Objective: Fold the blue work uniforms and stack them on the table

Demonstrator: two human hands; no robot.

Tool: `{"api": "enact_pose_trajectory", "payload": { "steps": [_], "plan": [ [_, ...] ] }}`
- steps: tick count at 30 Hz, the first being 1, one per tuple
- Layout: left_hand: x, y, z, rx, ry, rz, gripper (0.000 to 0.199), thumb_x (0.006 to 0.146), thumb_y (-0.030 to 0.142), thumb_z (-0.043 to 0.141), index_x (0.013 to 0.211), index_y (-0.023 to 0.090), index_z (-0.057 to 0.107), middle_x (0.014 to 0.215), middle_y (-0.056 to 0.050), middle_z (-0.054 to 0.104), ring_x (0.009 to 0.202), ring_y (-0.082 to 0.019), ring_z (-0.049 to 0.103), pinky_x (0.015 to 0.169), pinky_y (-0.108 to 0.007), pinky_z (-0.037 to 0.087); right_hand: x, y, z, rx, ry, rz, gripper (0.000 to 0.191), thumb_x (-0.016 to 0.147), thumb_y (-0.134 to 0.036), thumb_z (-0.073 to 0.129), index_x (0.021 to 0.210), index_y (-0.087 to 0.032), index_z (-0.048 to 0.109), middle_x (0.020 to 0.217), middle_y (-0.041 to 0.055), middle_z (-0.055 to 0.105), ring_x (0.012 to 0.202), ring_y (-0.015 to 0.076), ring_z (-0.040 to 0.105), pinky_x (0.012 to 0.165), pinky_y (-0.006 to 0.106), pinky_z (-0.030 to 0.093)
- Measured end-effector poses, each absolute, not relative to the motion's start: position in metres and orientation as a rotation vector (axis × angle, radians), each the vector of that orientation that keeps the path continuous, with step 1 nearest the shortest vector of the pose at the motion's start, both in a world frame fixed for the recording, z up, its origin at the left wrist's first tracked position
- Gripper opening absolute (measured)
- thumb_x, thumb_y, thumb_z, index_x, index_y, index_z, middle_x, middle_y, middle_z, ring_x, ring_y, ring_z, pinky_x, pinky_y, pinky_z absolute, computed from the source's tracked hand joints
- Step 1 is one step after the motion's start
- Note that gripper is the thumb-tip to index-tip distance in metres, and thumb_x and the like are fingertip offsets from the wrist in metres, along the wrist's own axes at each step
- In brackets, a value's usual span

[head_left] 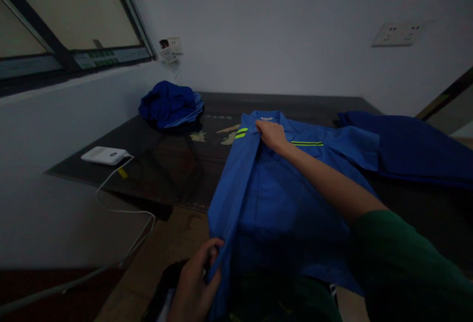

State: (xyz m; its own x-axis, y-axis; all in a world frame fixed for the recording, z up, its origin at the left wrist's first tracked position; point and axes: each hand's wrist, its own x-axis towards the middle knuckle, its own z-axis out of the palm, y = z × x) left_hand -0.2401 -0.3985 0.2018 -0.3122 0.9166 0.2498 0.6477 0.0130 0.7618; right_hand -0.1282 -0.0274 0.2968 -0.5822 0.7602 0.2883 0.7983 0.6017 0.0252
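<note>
A blue work shirt [281, 199] with yellow-green stripes lies front up on a dark table, its collar toward the wall. Its left-hand side is folded inward in a long strip. My right hand [272, 135] is closed on the cloth at the shoulder, just below the collar. Lower down, my left hand [199, 277] pinches the folded side edge near the hem, close to my body. The sleeve on the right lies spread outward. My right forearm crosses over the shirt front and covers part of it.
A heap of blue clothes [170, 105] lies at the table's back left. Folded dark blue garments [417, 147] lie on the right. On the left, a white power bank [105, 155] has a cable hanging over the table edge. Wall sockets [397, 34] are above.
</note>
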Motion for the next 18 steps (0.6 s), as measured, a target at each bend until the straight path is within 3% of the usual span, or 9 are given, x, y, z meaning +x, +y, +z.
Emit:
{"api": "enact_pose_trajectory", "payload": {
  "steps": [3,7,11,14,18],
  "plan": [
    [-0.241,-0.406,0.211,1.774,1.934,1.145,0.042,0.073,0.007,0.049,0.109,0.025,0.059,0.077,0.002,0.061,0.066,-0.013,0.062,0.064,-0.020,0.052,-0.126,-0.025,0.296,-1.281,-2.583,-0.243,0.033,0.096,-0.016,0.031,0.114,-0.020,0.058,0.110,0.0118,0.066,0.095,0.0245,0.061,0.068,0.028,0.037],
    [-0.233,-0.402,0.201,2.033,1.779,0.948,0.063,0.062,-0.001,0.043,0.117,0.026,0.058,0.098,-0.004,0.064,0.086,-0.017,0.063,0.076,-0.025,0.053,-0.123,-0.024,0.291,-1.295,-2.594,-0.250,0.031,0.096,-0.014,0.031,0.113,-0.020,0.056,0.112,0.0122,0.066,0.094,0.0245,0.062,0.068,0.029,0.036],
    [-0.220,-0.392,0.161,2.204,1.700,0.819,0.069,0.052,-0.005,0.038,0.110,0.023,0.062,0.092,-0.006,0.062,0.085,-0.019,0.060,0.073,-0.028,0.053,-0.117,-0.031,0.283,-1.299,-2.697,-0.234,0.032,0.093,-0.009,0.032,0.112,-0.019,0.056,0.108,0.0122,0.067,0.090,0.0238,0.063,0.067,0.029,0.037],
    [-0.217,-0.391,0.137,2.158,1.735,0.912,0.058,0.057,-0.005,0.037,0.102,0.020,0.064,0.093,-0.008,0.059,0.087,-0.020,0.060,0.074,-0.030,0.054,-0.106,-0.044,0.280,-1.310,-2.692,-0.160,0.027,0.092,-0.012,0.039,0.113,-0.017,0.055,0.106,0.0124,0.067,0.086,0.0240,0.063,0.065,0.029,0.038],
    [-0.218,-0.392,0.141,1.909,1.852,0.978,0.055,0.069,0.000,0.040,0.115,0.022,0.062,0.114,-0.010,0.056,0.104,-0.022,0.059,0.085,-0.033,0.053,-0.083,-0.081,0.274,-1.181,-2.672,0.021,0.017,0.089,-0.027,0.057,0.102,-0.016,0.056,0.097,0.0092,0.067,0.080,0.0219,0.061,0.063,0.028,0.039]
  ]
}}
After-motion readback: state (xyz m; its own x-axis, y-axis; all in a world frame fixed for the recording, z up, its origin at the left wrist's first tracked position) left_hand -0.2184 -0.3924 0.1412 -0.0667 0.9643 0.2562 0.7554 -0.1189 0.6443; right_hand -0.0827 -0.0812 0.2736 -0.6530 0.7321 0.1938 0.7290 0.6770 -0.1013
